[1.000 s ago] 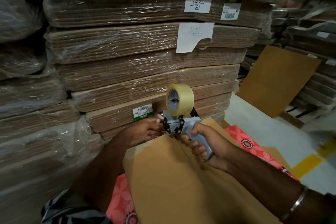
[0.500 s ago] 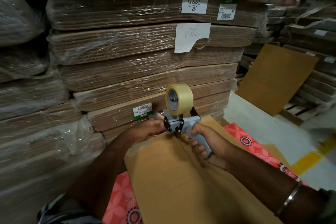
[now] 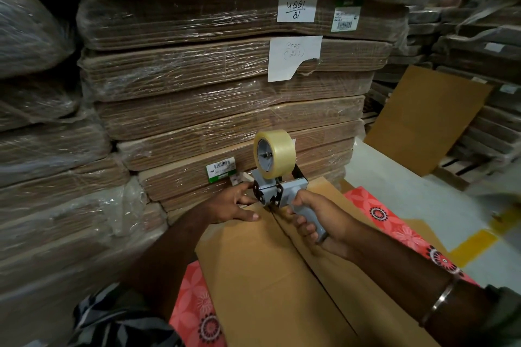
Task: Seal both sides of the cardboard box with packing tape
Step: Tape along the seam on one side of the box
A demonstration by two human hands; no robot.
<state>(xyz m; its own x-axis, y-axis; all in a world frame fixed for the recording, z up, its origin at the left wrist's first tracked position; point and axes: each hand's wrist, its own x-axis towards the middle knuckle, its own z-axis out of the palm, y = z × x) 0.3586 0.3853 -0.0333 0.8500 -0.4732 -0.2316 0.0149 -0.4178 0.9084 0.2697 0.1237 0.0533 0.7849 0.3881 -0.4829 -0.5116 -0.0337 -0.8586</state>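
A brown cardboard box (image 3: 262, 270) lies in front of me with its two top flaps meeting along a centre seam. A grey tape dispenser (image 3: 277, 189) carrying a roll of clear packing tape (image 3: 277, 153) stands at the far end of that seam. My right hand (image 3: 318, 220) grips the dispenser's pistol handle. My left hand (image 3: 234, 204) rests on the far left corner of the box, thumb flat on the flap, fingers reaching to the dispenser's front end. Whether those fingers pinch the tape end is hidden.
Shrink-wrapped stacks of flat cardboard (image 3: 225, 110) rise directly behind the box and to the left. A loose cardboard sheet (image 3: 423, 118) leans at the right by a wooden pallet (image 3: 462, 169). A red floral cloth (image 3: 394, 228) lies under the box. Grey floor with a yellow mark (image 3: 473, 245) lies right.
My left hand has settled lower onto the box's far corner, thumb now flat on the flap. The dispenser and my right hand have stayed at the far end of the seam.
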